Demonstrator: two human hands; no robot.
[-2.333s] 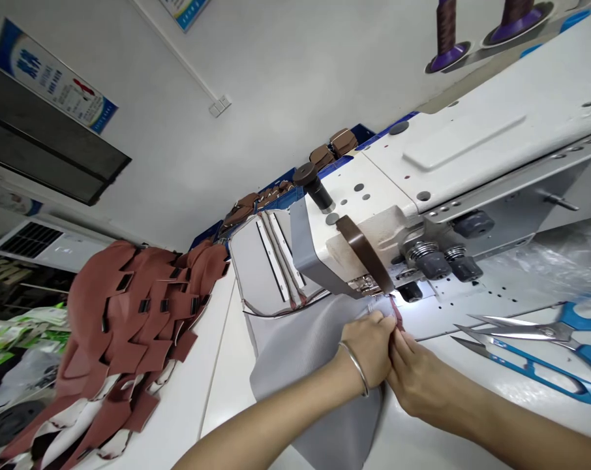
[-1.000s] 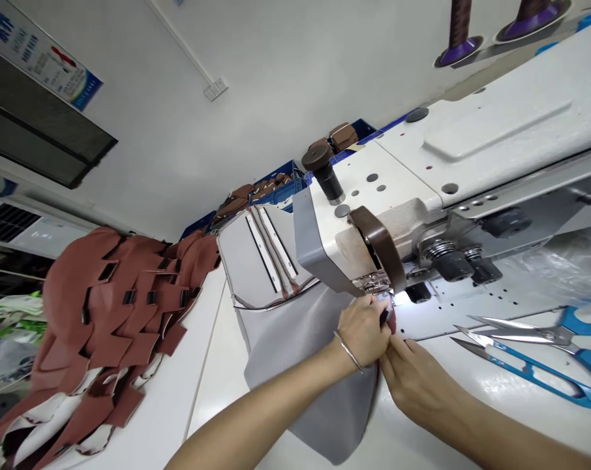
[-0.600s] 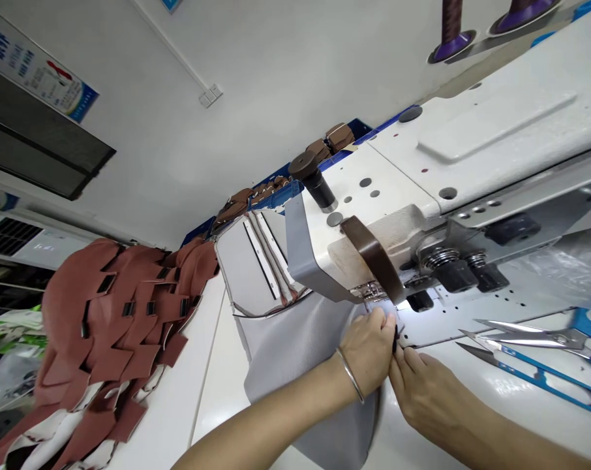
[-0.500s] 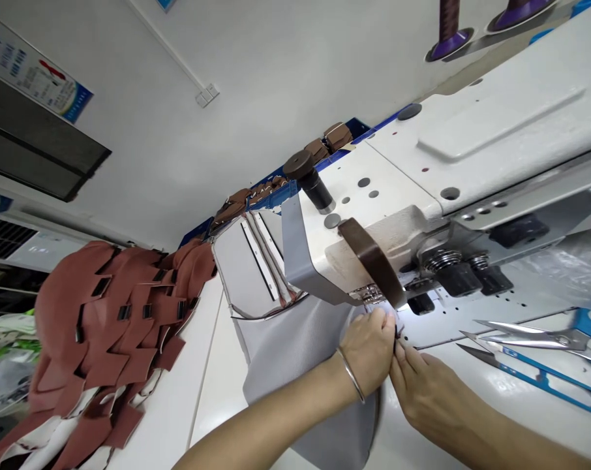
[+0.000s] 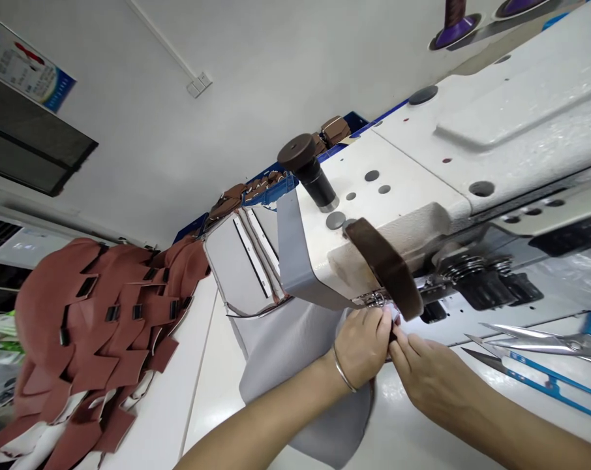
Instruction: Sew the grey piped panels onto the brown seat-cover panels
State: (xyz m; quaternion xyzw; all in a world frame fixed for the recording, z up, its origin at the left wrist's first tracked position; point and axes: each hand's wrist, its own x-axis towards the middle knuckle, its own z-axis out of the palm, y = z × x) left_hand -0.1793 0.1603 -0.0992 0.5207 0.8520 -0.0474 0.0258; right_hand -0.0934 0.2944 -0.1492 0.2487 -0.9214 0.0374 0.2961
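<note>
A grey ribbed fabric piece (image 5: 295, 365) lies on the bed of a white sewing machine (image 5: 403, 183), bulging out under my left forearm. My left hand (image 5: 364, 346), with a silver bangle at the wrist, is closed in a pinch on the edge of this piece, just in front of the needle area (image 5: 374, 299). Touching it, my right hand (image 5: 420, 369) pinches a small dark part of the same edge. The fingertips of both hands cover most of that edge. A brown lever (image 5: 386, 267) on the machine head hangs just above my fingers.
Scissors (image 5: 554, 343) and blue-handled thread snips (image 5: 545, 378) lie on the right. Reddish-brown cut pieces with black clips (image 5: 104, 307) are heaped on the left. Behind the machine are grey panels (image 5: 241, 261) and blue crates with brown pieces (image 5: 271, 189).
Both hands stay pinched at the fabric edge, with my right hand's fingers slightly shifted. The camera view has moved a little, and the grey fabric's lower edge has shifted slightly left.
</note>
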